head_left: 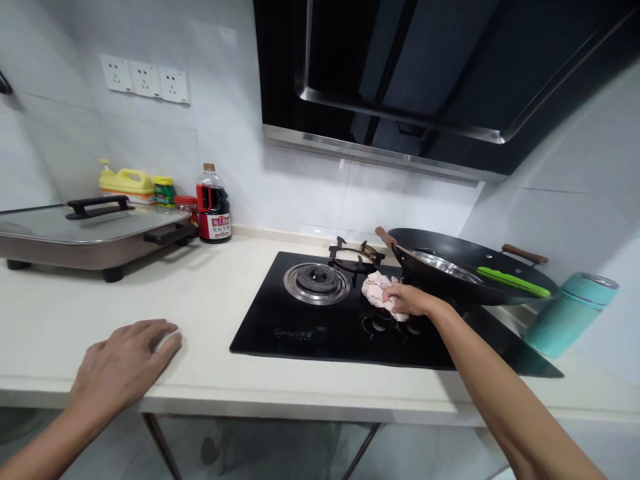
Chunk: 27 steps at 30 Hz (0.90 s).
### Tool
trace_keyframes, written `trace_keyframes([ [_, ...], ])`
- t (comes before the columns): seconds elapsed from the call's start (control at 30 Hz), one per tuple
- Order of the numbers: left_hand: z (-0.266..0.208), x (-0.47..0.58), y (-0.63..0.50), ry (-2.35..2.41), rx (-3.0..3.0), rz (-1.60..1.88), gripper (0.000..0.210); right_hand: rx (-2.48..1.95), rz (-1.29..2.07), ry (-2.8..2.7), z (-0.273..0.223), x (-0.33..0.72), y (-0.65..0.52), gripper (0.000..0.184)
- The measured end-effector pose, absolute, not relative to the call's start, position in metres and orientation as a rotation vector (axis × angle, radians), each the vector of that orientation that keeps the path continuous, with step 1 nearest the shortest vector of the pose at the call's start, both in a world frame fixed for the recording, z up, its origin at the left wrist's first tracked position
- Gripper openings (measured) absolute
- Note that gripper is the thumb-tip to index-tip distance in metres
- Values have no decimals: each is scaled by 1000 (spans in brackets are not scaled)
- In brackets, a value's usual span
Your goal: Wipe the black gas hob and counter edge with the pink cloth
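My right hand [407, 299] grips a crumpled pinkish-white cloth [379, 292] on the black glass gas stove [270, 333], by the control knobs [379, 325]. To the cloth's left lies the bare left burner [317, 279] with its steel ring. The burner's pot stand [354, 257] sits off it, at the back middle of the stove. On the white countertop [210, 300], left of the stove, my left hand [125, 357] rests palm down with nothing in it, thumb apart from the loosely bent fingers.
A black wok [450, 287] on the right side holds a lid and a green-handled utensil [515, 281]. Beside it leans a teal tumbler [570, 313]. An electric pan [90, 247] and a soy sauce bottle [214, 207] stand left. Above hangs the range hood [380, 80].
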<state>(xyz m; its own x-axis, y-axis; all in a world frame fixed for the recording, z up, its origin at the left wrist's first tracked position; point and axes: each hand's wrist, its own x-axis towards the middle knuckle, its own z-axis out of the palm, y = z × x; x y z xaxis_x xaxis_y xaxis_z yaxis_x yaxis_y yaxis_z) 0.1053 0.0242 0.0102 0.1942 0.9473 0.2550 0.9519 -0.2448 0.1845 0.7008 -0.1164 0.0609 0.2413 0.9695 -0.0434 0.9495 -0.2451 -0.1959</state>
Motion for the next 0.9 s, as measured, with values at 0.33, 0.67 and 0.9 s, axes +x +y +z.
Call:
trace_keyframes([
  [0.33,10,103,26,-1917,-2423,-498,50,-2290,337,-1848,61,738,-127,31],
  [0.67,9,102,29,-1899,-2410,-449,53,-2235,276,-1874,55,735,-201,28],
  [0.9,13,106,29,-1921,-2411,-409,58,-2308,158,-1796,43,732,-258,36],
])
